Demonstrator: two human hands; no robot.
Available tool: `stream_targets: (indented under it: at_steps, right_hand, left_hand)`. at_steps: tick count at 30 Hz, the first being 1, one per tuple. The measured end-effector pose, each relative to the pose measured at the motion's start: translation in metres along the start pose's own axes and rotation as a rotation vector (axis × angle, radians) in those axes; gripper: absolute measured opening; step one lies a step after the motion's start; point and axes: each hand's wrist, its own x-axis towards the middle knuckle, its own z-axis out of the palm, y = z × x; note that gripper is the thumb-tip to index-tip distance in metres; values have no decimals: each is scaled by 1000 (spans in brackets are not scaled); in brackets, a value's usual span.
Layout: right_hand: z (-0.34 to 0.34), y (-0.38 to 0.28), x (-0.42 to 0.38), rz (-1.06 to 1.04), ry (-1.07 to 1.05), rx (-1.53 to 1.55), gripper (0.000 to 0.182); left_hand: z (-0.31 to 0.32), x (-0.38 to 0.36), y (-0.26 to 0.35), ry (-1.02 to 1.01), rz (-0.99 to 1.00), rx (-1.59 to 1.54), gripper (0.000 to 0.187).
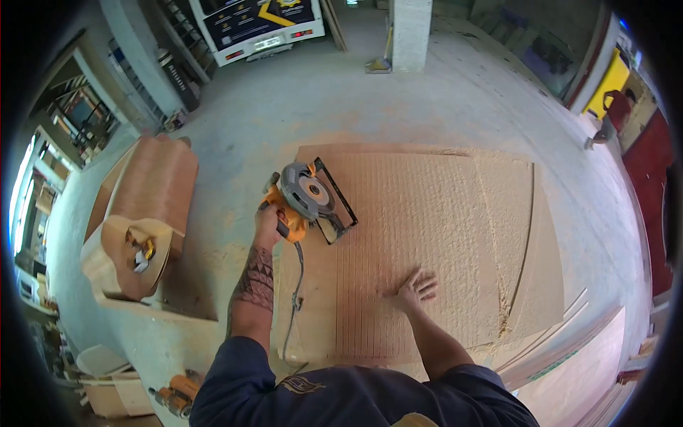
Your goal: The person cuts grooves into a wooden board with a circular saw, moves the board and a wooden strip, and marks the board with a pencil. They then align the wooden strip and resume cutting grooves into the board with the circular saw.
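Note:
My left hand (267, 223) is wrapped round the handle of an orange and grey circular saw (304, 191). The saw is tipped on its side over the left edge of a large wooden sheet (427, 213), its dark base plate facing right. A grey cord (297, 281) hangs from the saw's rear toward my body. My right hand (415, 287) is open over the middle of the sheet, fingers spread. Many close parallel grooves (366, 299) run lengthwise through the sheet's left part, and sawdust (455, 235) covers much of the rest.
A curved wooden form (153, 178) stands on the floor at left. Orange power tools (179, 390) lie at lower left. Long sheets (569, 363) lean at lower right. A concrete pillar (411, 35) and a parked vehicle (260, 28) are at the back.

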Motion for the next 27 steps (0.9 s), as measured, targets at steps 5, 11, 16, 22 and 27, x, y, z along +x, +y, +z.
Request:
stream_targets:
  at_steps: [5,11,16,22,27]
  right_hand:
    - [9,6,7,-51,49,35,170]
    - [17,21,14,-98,71,60,156]
    - [43,85,-31,-292,271,97,141]
    - [74,144,-89,-319,221,-82,145]
    - [77,139,-89,-291,211,-90,149]
  left_hand:
    - [-68,-146,-24,119,-34,-59,9]
    - [-129,-308,-38,199,-70,-54,9]
    - [-171,-385,-46,108,-123,0,9]
    - [-170,-421,-38,38,-169,113,17]
    - [-167,-446,-35,-2,-220,225,9]
